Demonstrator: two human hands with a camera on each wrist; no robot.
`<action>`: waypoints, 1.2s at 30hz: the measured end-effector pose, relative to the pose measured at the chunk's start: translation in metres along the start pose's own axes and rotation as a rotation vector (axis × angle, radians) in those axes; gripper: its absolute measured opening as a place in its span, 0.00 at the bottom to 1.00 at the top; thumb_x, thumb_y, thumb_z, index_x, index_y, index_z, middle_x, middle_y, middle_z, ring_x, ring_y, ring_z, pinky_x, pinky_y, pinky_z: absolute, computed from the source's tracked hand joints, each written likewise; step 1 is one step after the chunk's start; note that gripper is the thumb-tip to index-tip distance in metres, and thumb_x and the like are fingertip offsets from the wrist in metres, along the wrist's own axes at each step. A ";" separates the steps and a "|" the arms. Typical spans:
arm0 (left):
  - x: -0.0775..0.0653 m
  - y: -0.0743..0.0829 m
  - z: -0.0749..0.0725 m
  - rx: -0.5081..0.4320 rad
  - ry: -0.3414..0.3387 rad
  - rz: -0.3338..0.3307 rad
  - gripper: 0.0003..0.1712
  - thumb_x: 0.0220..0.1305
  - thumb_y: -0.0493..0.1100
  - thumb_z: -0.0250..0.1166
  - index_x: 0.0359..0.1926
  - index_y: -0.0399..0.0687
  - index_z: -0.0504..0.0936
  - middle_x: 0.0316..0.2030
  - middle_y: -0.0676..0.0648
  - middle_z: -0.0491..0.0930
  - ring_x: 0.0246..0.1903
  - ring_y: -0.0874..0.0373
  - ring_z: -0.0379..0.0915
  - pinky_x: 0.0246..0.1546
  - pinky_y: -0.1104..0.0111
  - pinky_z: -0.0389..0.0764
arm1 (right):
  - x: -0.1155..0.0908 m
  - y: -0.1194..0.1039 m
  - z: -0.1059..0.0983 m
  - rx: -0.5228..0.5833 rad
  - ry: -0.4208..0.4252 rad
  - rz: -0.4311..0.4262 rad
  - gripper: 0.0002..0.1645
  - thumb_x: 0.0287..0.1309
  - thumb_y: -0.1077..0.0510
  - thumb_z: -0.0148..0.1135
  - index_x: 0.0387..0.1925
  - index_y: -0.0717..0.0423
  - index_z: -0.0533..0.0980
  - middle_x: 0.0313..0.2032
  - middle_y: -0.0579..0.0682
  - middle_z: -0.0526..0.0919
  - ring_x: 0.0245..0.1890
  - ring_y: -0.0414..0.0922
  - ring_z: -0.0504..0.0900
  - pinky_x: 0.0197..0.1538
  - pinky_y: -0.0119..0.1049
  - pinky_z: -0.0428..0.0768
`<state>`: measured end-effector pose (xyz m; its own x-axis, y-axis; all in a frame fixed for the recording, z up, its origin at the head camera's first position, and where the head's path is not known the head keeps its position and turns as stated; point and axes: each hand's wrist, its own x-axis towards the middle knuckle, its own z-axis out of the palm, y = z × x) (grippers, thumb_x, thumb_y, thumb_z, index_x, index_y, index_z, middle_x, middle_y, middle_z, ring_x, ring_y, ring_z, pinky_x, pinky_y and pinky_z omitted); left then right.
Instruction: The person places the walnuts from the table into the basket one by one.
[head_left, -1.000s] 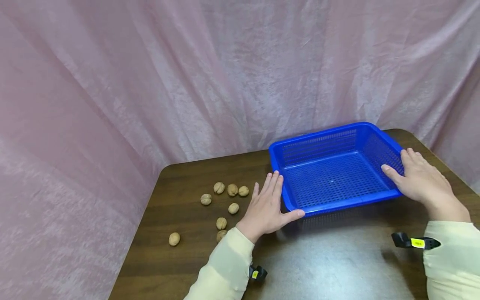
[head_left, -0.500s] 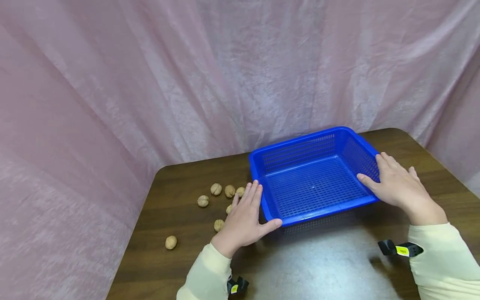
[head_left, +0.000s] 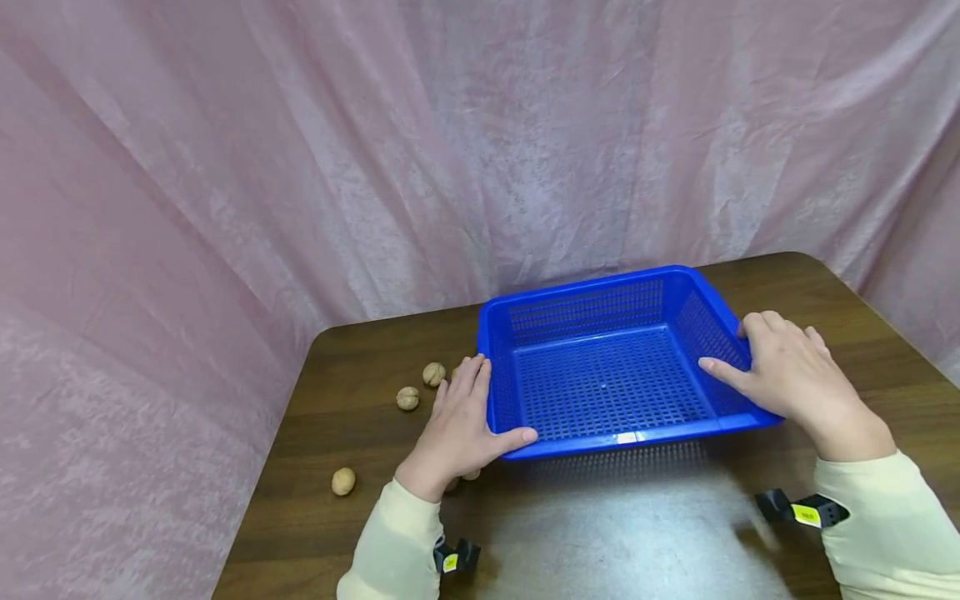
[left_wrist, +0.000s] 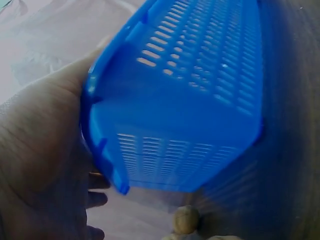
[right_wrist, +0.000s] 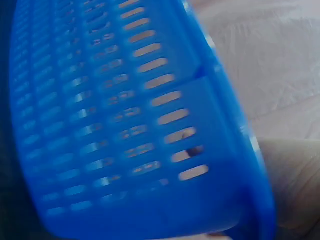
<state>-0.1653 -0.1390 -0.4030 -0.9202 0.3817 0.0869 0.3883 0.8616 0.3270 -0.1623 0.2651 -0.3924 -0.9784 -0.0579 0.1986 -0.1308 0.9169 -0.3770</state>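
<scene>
A blue perforated plastic basket [head_left: 592,367] stands between both hands, with nothing inside it. My left hand [head_left: 461,412] lies along its left rim, fingers fairly straight and thumb across the front left corner. In the left wrist view, the palm [left_wrist: 40,135] is against the rim. My right hand [head_left: 787,367] grips the right rim, fingers bent over the outer edge and thumb reaching inside. Only part of that hand [right_wrist: 292,180] shows in the right wrist view. Walnuts [head_left: 407,398] lie left of the basket; some are partly hidden by the left hand.
A lone walnut [head_left: 343,481] lies toward the table's left edge. Behind the dark wooden table [head_left: 300,542] hangs a pink curtain [head_left: 450,150], close to the basket's back rim. Black straps [head_left: 802,508] with yellow labels sit at the wrists.
Both hands and the basket have moved left across the table, toward the walnuts. The right fingers are now more bent at the rim, and more walnuts are covered.
</scene>
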 end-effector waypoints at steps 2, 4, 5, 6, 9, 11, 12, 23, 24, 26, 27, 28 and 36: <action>0.000 0.000 0.002 -0.015 -0.025 -0.021 0.72 0.43 0.86 0.53 0.76 0.44 0.42 0.76 0.46 0.37 0.74 0.53 0.27 0.68 0.43 0.43 | 0.001 0.000 0.003 0.018 -0.062 -0.003 0.55 0.55 0.28 0.58 0.63 0.71 0.61 0.61 0.70 0.64 0.62 0.66 0.60 0.57 0.75 0.47; 0.000 0.001 0.003 -0.036 -0.043 -0.041 0.74 0.42 0.87 0.50 0.76 0.45 0.38 0.76 0.48 0.32 0.73 0.55 0.22 0.68 0.44 0.41 | 0.002 -0.001 0.005 0.037 -0.131 -0.005 0.60 0.57 0.28 0.55 0.71 0.69 0.49 0.71 0.69 0.48 0.70 0.65 0.46 0.59 0.75 0.42; 0.000 0.002 0.004 -0.040 -0.046 -0.046 0.74 0.41 0.88 0.49 0.76 0.45 0.38 0.76 0.48 0.31 0.73 0.56 0.21 0.68 0.44 0.40 | 0.001 0.000 0.006 0.046 -0.163 -0.007 0.62 0.58 0.27 0.53 0.73 0.67 0.43 0.73 0.67 0.40 0.72 0.64 0.39 0.60 0.74 0.40; 0.000 0.003 0.005 -0.042 -0.046 -0.049 0.74 0.41 0.88 0.49 0.76 0.46 0.37 0.76 0.49 0.31 0.73 0.57 0.21 0.68 0.45 0.40 | 0.001 0.000 0.007 0.055 -0.188 -0.005 0.63 0.59 0.27 0.51 0.74 0.66 0.38 0.73 0.66 0.34 0.72 0.63 0.34 0.61 0.73 0.39; 0.000 0.002 0.005 -0.038 -0.042 -0.062 0.74 0.41 0.88 0.48 0.76 0.46 0.37 0.76 0.49 0.31 0.73 0.58 0.21 0.69 0.45 0.40 | 0.002 -0.001 0.009 0.078 -0.203 -0.009 0.62 0.62 0.28 0.49 0.73 0.65 0.33 0.73 0.63 0.28 0.72 0.59 0.28 0.63 0.71 0.36; 0.000 0.001 0.005 -0.034 -0.040 -0.065 0.73 0.42 0.88 0.49 0.76 0.46 0.37 0.76 0.50 0.31 0.73 0.58 0.22 0.69 0.46 0.41 | 0.002 -0.001 0.010 0.086 -0.202 -0.014 0.61 0.63 0.29 0.49 0.73 0.65 0.33 0.73 0.63 0.27 0.72 0.58 0.26 0.64 0.69 0.35; 0.000 0.001 0.005 -0.033 -0.038 -0.063 0.73 0.42 0.88 0.49 0.76 0.46 0.37 0.76 0.49 0.31 0.73 0.58 0.22 0.69 0.46 0.42 | 0.002 0.000 0.011 0.086 -0.203 -0.017 0.61 0.63 0.30 0.49 0.73 0.66 0.33 0.73 0.63 0.27 0.72 0.57 0.25 0.64 0.69 0.34; 0.002 0.004 0.008 -0.027 -0.049 -0.038 0.72 0.45 0.86 0.50 0.76 0.46 0.37 0.76 0.49 0.30 0.73 0.58 0.22 0.69 0.46 0.40 | -0.002 0.009 0.010 0.031 -0.195 -0.100 0.61 0.62 0.31 0.52 0.73 0.68 0.38 0.73 0.62 0.28 0.71 0.52 0.21 0.64 0.65 0.24; 0.002 0.005 0.008 -0.028 -0.049 -0.037 0.72 0.45 0.86 0.50 0.76 0.46 0.37 0.76 0.49 0.30 0.73 0.59 0.22 0.69 0.46 0.40 | -0.003 0.011 0.009 0.016 -0.188 -0.123 0.60 0.62 0.31 0.53 0.73 0.68 0.40 0.73 0.62 0.30 0.72 0.52 0.21 0.64 0.63 0.23; 0.003 0.005 0.009 -0.023 -0.052 -0.035 0.72 0.45 0.86 0.50 0.76 0.46 0.37 0.76 0.49 0.30 0.72 0.61 0.21 0.69 0.47 0.41 | -0.005 0.013 0.010 -0.016 -0.181 -0.176 0.58 0.61 0.33 0.55 0.73 0.68 0.44 0.74 0.64 0.35 0.72 0.50 0.22 0.65 0.59 0.21; 0.004 0.006 0.009 -0.019 -0.053 -0.034 0.72 0.45 0.86 0.50 0.76 0.46 0.37 0.76 0.49 0.30 0.72 0.61 0.21 0.69 0.47 0.41 | -0.005 0.014 0.010 -0.029 -0.177 -0.202 0.57 0.61 0.34 0.56 0.73 0.68 0.46 0.73 0.65 0.38 0.72 0.50 0.23 0.66 0.57 0.21; 0.004 0.006 0.009 -0.015 -0.056 -0.034 0.72 0.44 0.86 0.50 0.76 0.46 0.37 0.76 0.49 0.30 0.72 0.61 0.21 0.69 0.47 0.41 | -0.006 0.015 0.010 -0.040 -0.175 -0.225 0.56 0.61 0.34 0.56 0.72 0.68 0.47 0.73 0.66 0.41 0.73 0.50 0.24 0.67 0.54 0.21; 0.005 0.008 0.011 0.001 -0.068 -0.025 0.72 0.43 0.88 0.47 0.76 0.45 0.38 0.75 0.48 0.31 0.72 0.60 0.22 0.69 0.48 0.40 | -0.008 0.018 0.011 -0.065 -0.176 -0.267 0.54 0.61 0.35 0.57 0.72 0.67 0.51 0.72 0.66 0.46 0.73 0.49 0.26 0.70 0.46 0.25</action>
<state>-0.1665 -0.1262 -0.4100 -0.9239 0.3823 0.0147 0.3657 0.8714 0.3269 -0.1584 0.2773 -0.4108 -0.9242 -0.3621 0.1211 -0.3817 0.8830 -0.2731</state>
